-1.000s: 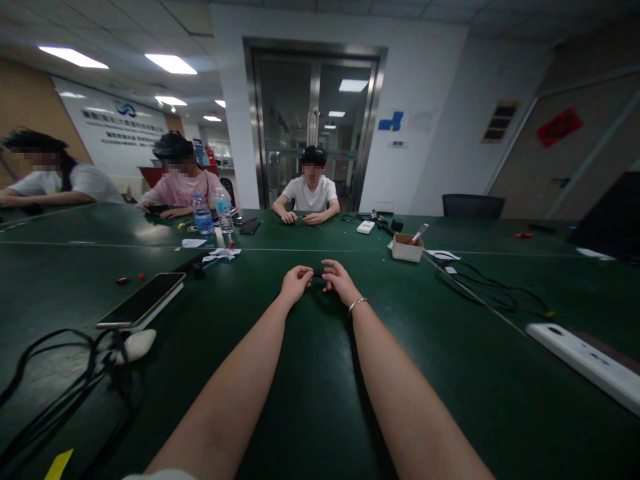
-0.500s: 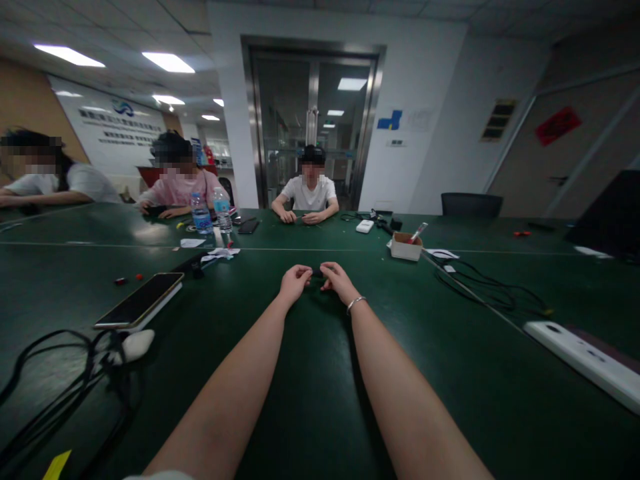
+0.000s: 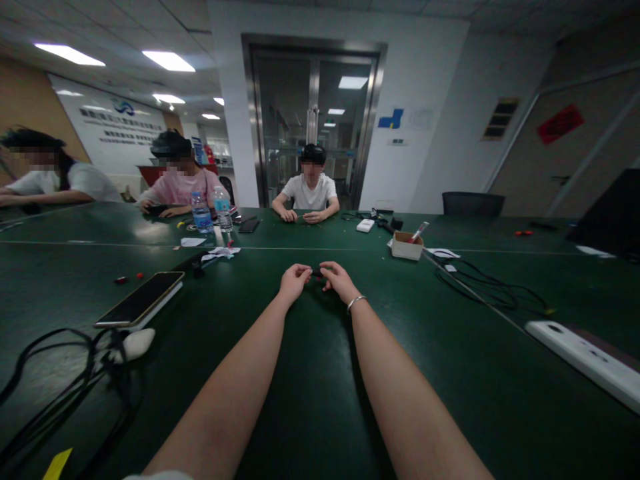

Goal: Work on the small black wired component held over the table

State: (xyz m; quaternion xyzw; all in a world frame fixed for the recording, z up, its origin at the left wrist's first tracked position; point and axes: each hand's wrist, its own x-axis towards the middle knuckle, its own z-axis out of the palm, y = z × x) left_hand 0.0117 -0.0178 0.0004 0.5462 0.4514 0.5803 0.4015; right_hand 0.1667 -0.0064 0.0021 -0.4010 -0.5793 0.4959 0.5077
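Note:
Both my arms stretch forward over the dark green table [image 3: 320, 373]. Between my fingertips is a small black piece [image 3: 317, 272], too small and dark to name exactly. My left hand [image 3: 295, 282] pinches its left end with thumb and fingers. My right hand [image 3: 339, 281], with a silver bracelet [image 3: 357, 304] at the wrist, pinches it from the right. My fingers cover much of the piece.
To the left lie a phone on a white box [image 3: 143, 300], a white mouse [image 3: 137, 345] and black cables [image 3: 60, 400]. Toward the right are a small carton [image 3: 407, 247], more cables and a white power strip [image 3: 585, 357]. Water bottles [image 3: 202, 215] and several people are across the table.
Both hands stay almost in place, still on the small black piece. The piece's angle between my fingertips has shifted slightly.

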